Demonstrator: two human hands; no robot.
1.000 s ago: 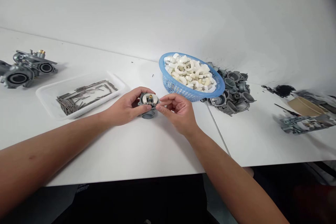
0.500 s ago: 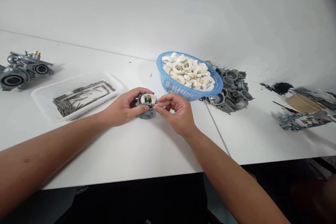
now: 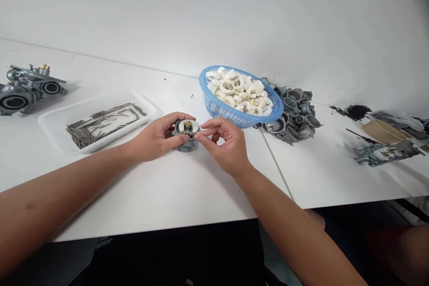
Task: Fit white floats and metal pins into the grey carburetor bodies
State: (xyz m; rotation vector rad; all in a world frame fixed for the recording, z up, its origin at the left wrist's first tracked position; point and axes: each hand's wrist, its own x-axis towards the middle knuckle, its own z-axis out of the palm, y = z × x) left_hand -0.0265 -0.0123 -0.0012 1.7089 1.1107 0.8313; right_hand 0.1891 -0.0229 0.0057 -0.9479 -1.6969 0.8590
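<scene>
From the head view, the left hand (image 3: 156, 137) is gripping a grey metal part (image 3: 186, 148); the right hand (image 3: 225, 144) is touching its right side, though I cannot tell whether it is pinching anything; beyond the grip, rightward, a blue basket (image 3: 221, 111) is holding white rings (image 3: 238, 91); left of the grip, a tray (image 3: 56, 125) is holding metal pins (image 3: 79, 136).

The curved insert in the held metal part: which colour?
The curved insert is white; head view.

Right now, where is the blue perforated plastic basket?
In the head view, the basket sits right of centre on the white table, beyond the right hand and just left of the piled grey metal castings.
</scene>
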